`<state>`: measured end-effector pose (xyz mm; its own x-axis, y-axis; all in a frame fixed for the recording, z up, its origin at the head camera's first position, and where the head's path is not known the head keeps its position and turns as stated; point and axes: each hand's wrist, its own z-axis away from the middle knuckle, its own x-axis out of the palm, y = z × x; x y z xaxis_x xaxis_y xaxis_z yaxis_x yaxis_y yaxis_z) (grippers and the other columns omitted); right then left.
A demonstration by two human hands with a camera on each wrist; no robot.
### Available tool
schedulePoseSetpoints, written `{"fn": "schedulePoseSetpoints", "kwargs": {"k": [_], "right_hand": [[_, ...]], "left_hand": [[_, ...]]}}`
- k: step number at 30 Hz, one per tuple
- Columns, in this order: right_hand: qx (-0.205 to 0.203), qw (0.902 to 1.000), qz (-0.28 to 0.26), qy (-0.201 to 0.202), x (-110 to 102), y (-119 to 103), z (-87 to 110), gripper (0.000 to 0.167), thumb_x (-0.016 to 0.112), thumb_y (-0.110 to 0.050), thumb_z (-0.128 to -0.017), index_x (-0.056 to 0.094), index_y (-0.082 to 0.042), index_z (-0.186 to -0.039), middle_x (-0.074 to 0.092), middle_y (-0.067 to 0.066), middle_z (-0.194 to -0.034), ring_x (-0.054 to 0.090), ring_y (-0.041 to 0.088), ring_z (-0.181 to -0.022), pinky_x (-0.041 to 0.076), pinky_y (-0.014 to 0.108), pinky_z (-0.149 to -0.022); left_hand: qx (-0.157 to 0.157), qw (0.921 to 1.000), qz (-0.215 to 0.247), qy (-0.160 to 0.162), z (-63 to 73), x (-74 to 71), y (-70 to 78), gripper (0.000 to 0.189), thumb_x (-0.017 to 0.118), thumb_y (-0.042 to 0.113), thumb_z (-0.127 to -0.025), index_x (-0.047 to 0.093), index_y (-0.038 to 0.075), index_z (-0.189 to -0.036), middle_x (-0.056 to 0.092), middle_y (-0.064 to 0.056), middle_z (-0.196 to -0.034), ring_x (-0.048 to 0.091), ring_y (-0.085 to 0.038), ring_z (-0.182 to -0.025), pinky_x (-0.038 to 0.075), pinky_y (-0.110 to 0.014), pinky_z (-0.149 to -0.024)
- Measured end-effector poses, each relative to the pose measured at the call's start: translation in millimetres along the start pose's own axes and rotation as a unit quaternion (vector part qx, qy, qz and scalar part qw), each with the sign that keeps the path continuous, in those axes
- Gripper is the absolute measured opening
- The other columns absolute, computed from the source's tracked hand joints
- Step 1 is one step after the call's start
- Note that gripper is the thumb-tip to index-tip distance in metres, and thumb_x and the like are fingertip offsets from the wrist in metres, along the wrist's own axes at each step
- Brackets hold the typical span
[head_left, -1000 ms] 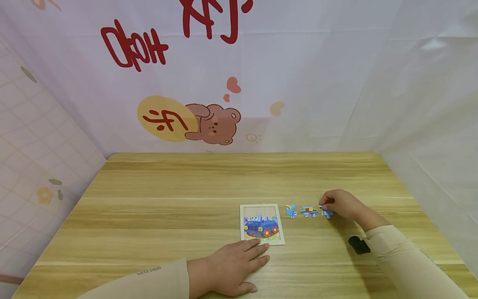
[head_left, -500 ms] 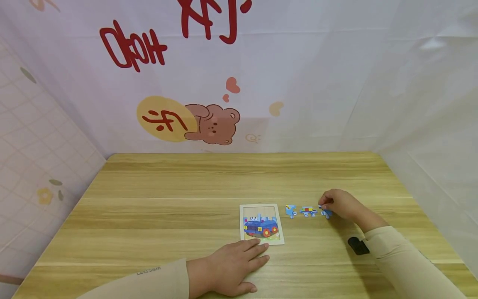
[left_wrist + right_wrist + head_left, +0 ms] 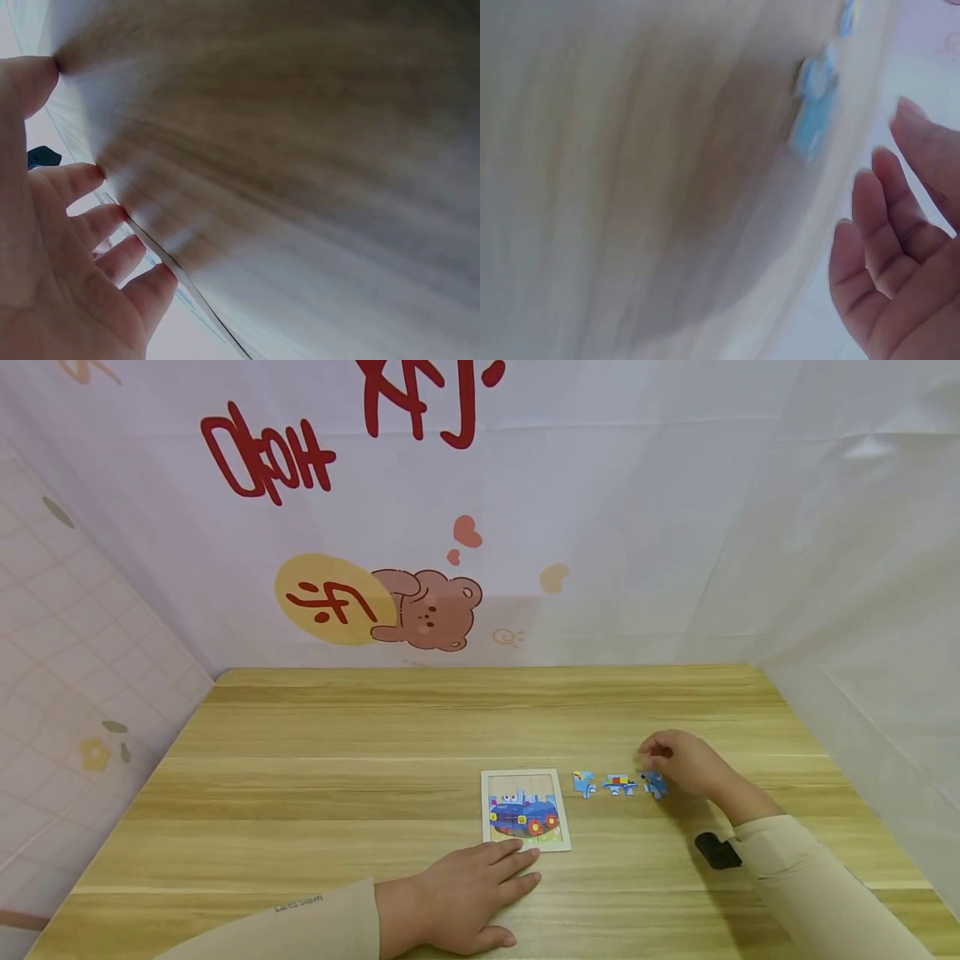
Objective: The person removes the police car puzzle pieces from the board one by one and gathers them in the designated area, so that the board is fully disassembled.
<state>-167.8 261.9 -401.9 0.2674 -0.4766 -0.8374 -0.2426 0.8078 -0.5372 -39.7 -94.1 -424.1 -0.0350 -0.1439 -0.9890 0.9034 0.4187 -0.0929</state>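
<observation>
A puzzle board (image 3: 565, 814) with a pale wooden rim lies flat, its lower part filled with a picture of a blue vehicle with eyes. My left hand (image 3: 468, 893) rests palm down with fingers straight, its fingertips at the board's near edge. To the right of the board three loose jigsaw pieces lie in a row: a light blue piece (image 3: 583, 782), a piece with red and yellow blocks (image 3: 619, 783) and a blue piece (image 3: 654, 785). Just above that last one hovers my right hand (image 3: 690, 764), fingers loosely bent and apart from the piece (image 3: 814, 105) in the right wrist view.
The wooden table (image 3: 337, 735) reaches back to a white wall cloth (image 3: 637, 527) with a printed bear. A black object (image 3: 717, 851) shows beside the right sleeve. White cloth also hangs along both sides.
My right hand has let go of the rightmost blue jigsaw piece and lifted slightly up and away. The left hand and the board have stayed put.
</observation>
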Motion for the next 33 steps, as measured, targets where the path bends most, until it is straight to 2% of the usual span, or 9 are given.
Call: {"fn": "schedulePoseSetpoints", "kwargs": {"k": [6,12,19,25,33], "right_hand": [[-0.007,0.9981,-0.034,0.051,6,-21,-1.5,0.02,0.06,-0.006,-0.094,0.066,0.004,-0.11,0.063,0.014,-0.102,0.058,0.031,-0.095,0.048,0.044,-0.079],[-0.024,0.9937,-0.084,0.07,20,-47,-5.9,0.023,0.061,-0.007,-0.094,0.064,0.005,-0.113,0.062,0.017,-0.109,0.057,0.032,-0.099,0.049,0.047,-0.083],[-0.03,0.9898,-0.124,0.063,33,-79,-7.6,0.023,0.061,-0.01,-0.094,0.064,0.004,-0.113,0.062,0.014,-0.109,0.058,0.029,-0.099,0.048,0.04,-0.08],[-0.044,0.988,-0.136,0.059,48,-93,-10.4,0.02,0.063,-0.008,-0.093,0.066,0.002,-0.11,0.063,0.012,-0.108,0.059,0.027,-0.098,0.048,0.038,-0.079],[-0.048,0.9871,-0.149,0.032,66,-111,-14.8,0.019,0.064,-0.008,-0.092,0.067,-0.001,-0.109,0.063,0.01,-0.108,0.058,0.023,-0.097,0.048,0.036,-0.08]], "left_hand": [[-0.001,1.0,-0.005,0.004,0.8,-0.4,0.6,0.064,0.035,0.058,-0.098,0.039,0.019,-0.149,0.033,-0.002,-0.155,0.032,-0.021,-0.141,0.033,-0.029,-0.109],[-0.002,1.0,-0.002,0.002,1.1,-0.2,0.6,0.064,0.034,0.058,-0.098,0.038,0.019,-0.149,0.032,-0.002,-0.155,0.031,-0.021,-0.142,0.033,-0.029,-0.109],[-0.001,0.9999,0.01,-0.003,0.7,-0.2,0.1,0.065,0.033,0.059,-0.098,0.038,0.02,-0.149,0.031,-0.001,-0.156,0.029,-0.02,-0.142,0.032,-0.029,-0.11],[0.001,0.9997,0.02,-0.014,-0.3,-1.2,-0.8,0.065,0.032,0.059,-0.098,0.036,0.02,-0.15,0.03,-0.001,-0.156,0.028,-0.02,-0.143,0.031,-0.029,-0.111],[0.001,1.0,0.002,0.001,0.1,-1.0,-0.2,0.064,0.035,0.059,-0.098,0.04,0.019,-0.148,0.033,-0.002,-0.155,0.031,-0.021,-0.141,0.033,-0.029,-0.109]]}}
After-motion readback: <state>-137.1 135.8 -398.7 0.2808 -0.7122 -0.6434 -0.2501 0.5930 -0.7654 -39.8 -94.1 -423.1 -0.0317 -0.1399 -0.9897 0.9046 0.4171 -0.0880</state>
